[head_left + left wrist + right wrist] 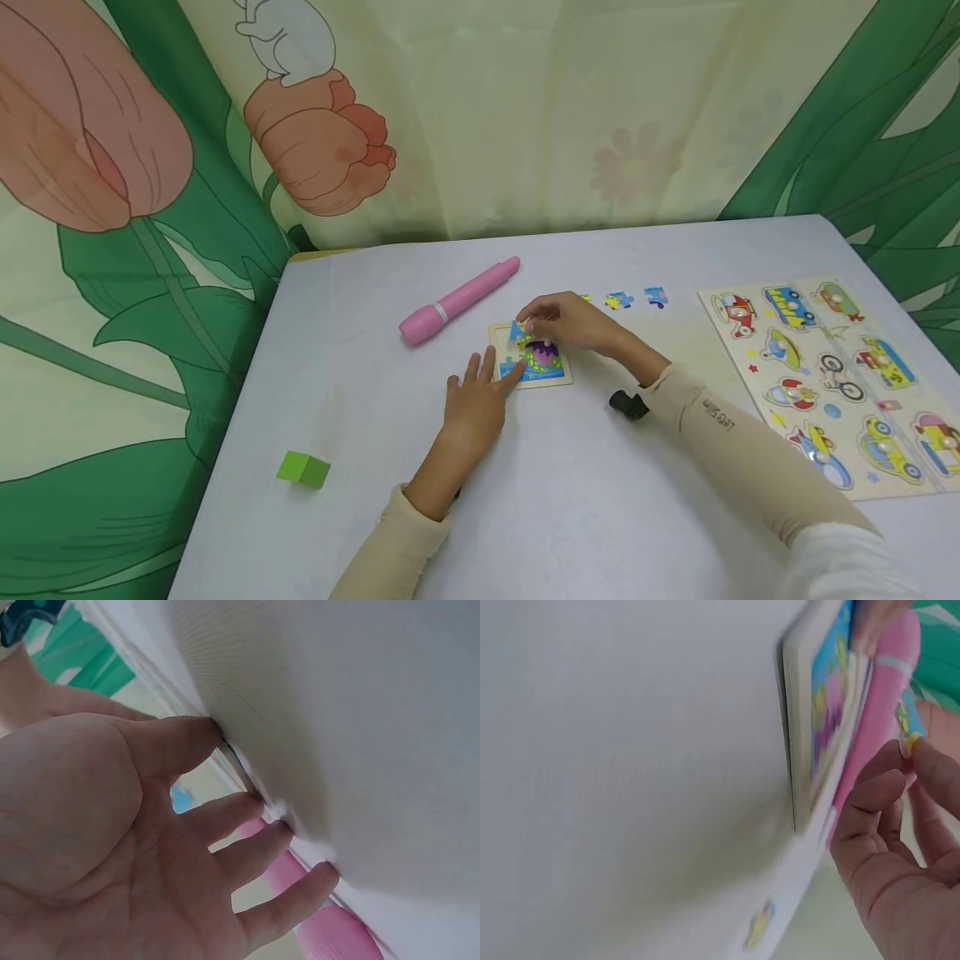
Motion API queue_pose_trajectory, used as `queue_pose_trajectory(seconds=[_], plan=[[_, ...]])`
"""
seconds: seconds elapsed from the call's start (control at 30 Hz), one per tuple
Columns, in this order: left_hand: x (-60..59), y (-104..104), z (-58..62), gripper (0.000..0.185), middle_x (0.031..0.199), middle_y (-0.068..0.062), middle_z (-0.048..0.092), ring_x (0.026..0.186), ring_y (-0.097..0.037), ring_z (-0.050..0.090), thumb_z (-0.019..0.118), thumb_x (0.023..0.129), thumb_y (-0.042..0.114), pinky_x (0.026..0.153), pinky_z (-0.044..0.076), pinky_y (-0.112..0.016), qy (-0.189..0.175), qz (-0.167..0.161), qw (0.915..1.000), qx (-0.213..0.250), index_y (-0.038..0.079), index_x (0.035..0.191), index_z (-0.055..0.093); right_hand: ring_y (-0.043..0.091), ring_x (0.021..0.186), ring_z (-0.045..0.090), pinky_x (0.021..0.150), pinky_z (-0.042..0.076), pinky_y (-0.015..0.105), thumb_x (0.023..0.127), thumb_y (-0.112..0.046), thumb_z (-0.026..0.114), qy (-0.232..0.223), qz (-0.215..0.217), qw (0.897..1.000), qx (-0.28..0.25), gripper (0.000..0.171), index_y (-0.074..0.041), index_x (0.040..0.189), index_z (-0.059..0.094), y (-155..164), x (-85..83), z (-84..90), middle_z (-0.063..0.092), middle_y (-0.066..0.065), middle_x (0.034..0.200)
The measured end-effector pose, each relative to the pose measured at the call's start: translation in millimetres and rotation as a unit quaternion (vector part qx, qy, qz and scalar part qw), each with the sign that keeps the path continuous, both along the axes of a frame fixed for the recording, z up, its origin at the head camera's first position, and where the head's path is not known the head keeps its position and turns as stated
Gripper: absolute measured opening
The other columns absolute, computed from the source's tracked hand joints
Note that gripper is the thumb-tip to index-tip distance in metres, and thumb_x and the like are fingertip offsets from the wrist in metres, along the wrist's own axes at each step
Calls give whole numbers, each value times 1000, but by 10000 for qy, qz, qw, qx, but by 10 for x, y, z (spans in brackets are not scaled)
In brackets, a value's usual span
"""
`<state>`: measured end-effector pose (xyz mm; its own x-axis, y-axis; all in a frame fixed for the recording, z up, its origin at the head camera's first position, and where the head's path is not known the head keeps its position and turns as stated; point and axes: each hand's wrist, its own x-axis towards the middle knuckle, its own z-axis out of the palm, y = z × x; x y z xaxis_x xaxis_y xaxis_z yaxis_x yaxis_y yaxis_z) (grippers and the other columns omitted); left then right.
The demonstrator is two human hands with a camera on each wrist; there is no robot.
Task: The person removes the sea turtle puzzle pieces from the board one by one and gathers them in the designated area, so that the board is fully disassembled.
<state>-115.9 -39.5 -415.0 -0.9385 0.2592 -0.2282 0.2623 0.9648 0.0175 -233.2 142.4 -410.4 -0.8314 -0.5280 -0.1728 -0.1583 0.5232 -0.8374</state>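
Sleeved forearms reach up from the near edge of the white table (360,533); left hand (474,400) lies flat, fingers straight and spread, fingertips pressing the near-left edge of the small puzzle tray (564,379), gripping nothing; right hand (573,321) comes over the tray's far side, fingers curled, pinching a blue puzzle piece (521,331) at the tray's upper-left corner; right wrist view shows fingertips closed on a small bit, detail blurred. Tray sits mid-table, between both hands, just beside the pink marker (459,300), which lies diagonally just beyond it, cap end low-left. Key relation: piece held directly above the tray's top-left slot, tray below and toward the person from the pinch; right hand nearer that slot. Loose pieces (637,298) sit beyond the right hand; vehicle puzzle board (757,392) far right; green block (303,469) near left, well apart.
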Motion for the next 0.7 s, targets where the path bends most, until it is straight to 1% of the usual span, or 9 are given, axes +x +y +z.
queue_pose_trajectory(seconds=[0.13, 0.23, 0.33, 0.4, 0.47, 0.53, 0.6, 0.7], plan=[[7, 7, 9, 62, 150, -10, 21, 135, -29, 22, 51, 92, 11, 94, 34, -52, 57, 17, 10000, 31, 39, 142, 28, 23, 85, 57, 69, 48, 34, 87, -27, 63, -148, -520, 9984, 164, 21, -16, 104, 68, 320, -37, 98, 64, 2, 100], [13, 3, 11, 63, 149, -10, 23, 135, -29, 24, 52, 91, 10, 94, 35, -52, 106, 5, 9999, 61, 39, 142, 29, 24, 86, 58, 67, 47, 33, 87, -25, 63, -396, -731, 9959, 370, 22, -14, 106, 67, 590, -46, 137, 64, 5, 99], [19, -7, 20, 63, 149, -10, 24, 134, -29, 25, 53, 91, 9, 94, 35, -52, 143, -5, 9999, 64, 39, 142, 30, 22, 81, 57, 62, 45, 31, 89, -22, 61, -758, -746, 9919, 691, 21, -14, 108, 66, 797, -36, 142, 64, 8, 94], [20, -14, 27, 63, 149, -10, 24, 134, -29, 25, 53, 91, 9, 94, 36, -51, 167, -7, 9998, 48, 38, 142, 30, 20, 77, 56, 59, 44, 29, 89, -21, 61, -879, -684, 9899, 879, 21, -14, 108, 66, 880, -29, 133, 64, 8, 90], [20, -17, 34, 63, 149, -10, 25, 134, -29, 26, 53, 91, 9, 93, 36, -51, 188, -13, 9998, 43, 38, 142, 30, 20, 72, 54, 55, 43, 28, 88, -20, 61, -909, -648, 9892, 953, 21, -13, 108, 66, 920, -16, 121, 64, 9, 85], [20, -15, 36, 63, 149, -11, 25, 134, -29, 26, 52, 91, 9, 93, 36, -51, 190, -13, 9998, 76, 38, 142, 31, 19, 69, 53, 54, 42, 27, 88, -21, 62, -778, -597, 9902, 991, 22, -12, 107, 67, 930, -8, 106, 64, 9, 82], [21, -11, 31, 62, 148, -11, 26, 134, -29, 26, 52, 91, 8, 93, 36, -52, 202, -11, 9997, 129, 38, 142, 32, 18, 69, 54, 56, 42, 27, 88, -20, 63, -571, -555, 9918, 1000, 20, -11, 105, 68, 917, -9, 88, 65, 8, 81], [22, -4, 24, 61, 148, -11, 26, 133, -30, 27, 52, 91, 8, 93, 36, -52, 219, -3, 9996, 201, 37, 141, 33, 18, 75, 55, 63, 43, 27, 88, -18, 62, -103, -468, 9927, 1109, 16, -11, 101, 70, 874, -24, 54, 67, 7, 87]])
